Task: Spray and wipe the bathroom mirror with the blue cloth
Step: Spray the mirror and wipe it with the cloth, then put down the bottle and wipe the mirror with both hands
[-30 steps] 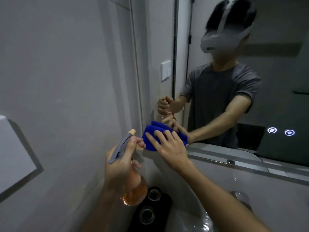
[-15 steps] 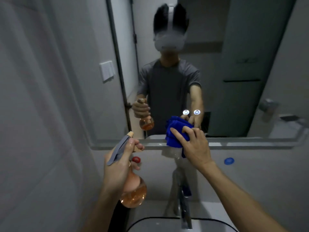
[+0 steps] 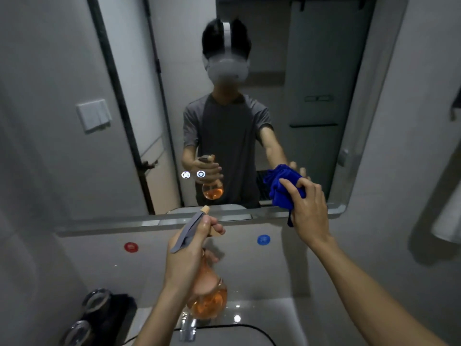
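One cloth (image 3: 279, 188) – one bottle (image 3: 208, 303) – two glasses (image 3: 96, 299)

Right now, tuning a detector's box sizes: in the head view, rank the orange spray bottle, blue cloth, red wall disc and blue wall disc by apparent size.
1. Orange spray bottle, nearest the camera
2. Crumpled blue cloth
3. Red wall disc and blue wall disc: alike, unranked

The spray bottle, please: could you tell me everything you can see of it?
The spray bottle has a round, clear body holding orange liquid, a tan nozzle pointing toward the mirror, and a long grey trigger lever. It looks like clear plastic or glass. The left hand grips its neck, holding it roughly upright above the sink, apart from the glass. Its reflection shows in the mirror.
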`<state>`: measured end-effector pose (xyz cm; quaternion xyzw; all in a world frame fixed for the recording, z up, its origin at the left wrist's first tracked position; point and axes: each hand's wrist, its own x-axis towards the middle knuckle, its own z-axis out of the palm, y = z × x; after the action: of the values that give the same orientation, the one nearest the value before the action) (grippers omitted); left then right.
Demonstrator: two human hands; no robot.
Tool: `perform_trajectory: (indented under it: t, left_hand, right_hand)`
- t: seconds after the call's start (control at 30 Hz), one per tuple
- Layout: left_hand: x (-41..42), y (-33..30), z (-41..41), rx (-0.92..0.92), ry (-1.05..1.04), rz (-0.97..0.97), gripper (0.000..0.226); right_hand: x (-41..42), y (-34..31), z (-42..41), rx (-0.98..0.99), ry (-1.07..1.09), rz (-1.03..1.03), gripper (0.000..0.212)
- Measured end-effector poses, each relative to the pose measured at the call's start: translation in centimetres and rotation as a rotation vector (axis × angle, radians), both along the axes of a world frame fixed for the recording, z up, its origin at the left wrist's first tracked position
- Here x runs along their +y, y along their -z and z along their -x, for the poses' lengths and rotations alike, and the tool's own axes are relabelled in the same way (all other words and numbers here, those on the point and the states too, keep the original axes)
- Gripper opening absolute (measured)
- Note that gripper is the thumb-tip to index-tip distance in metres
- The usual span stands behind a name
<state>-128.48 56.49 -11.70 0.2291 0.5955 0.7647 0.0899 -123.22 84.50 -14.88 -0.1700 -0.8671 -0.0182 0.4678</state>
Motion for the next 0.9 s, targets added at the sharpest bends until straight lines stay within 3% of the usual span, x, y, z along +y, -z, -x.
perform_trajectory:
  t: [0.23,0.33,0.43,0.63,0.9]
  left_hand:
    - [6.9,1.4,-3.5,-0.002,0.111,0.010,0.015]
    - [9.3,1.9,-4.9,0.019,0.154,0.044,0.033]
    - [11.7,2.8,-6.1,0.045,0.176,0.068,0.036]
    - [15.0,6.0,-7.7,-0.002,0.158,0.113,0.033]
    - [16.7,10.8,-9.0,-0.139,0.120,0.210,0.025]
  right_hand:
    - [5.8,-0.6,-4.2,0.042,-0.029,0.072,0.083]
    - [7.7,-0.6,-6.0,0.068,-0.095,0.183,0.079]
    - [8.1,-0.5,-7.5,0.150,-0.228,0.339,0.072]
    - [6.7,0.8,-11.0,0.323,-0.383,0.862,0.055]
    - [6.1,6.4,-13.9,0.334,-0.404,1.051,0.051]
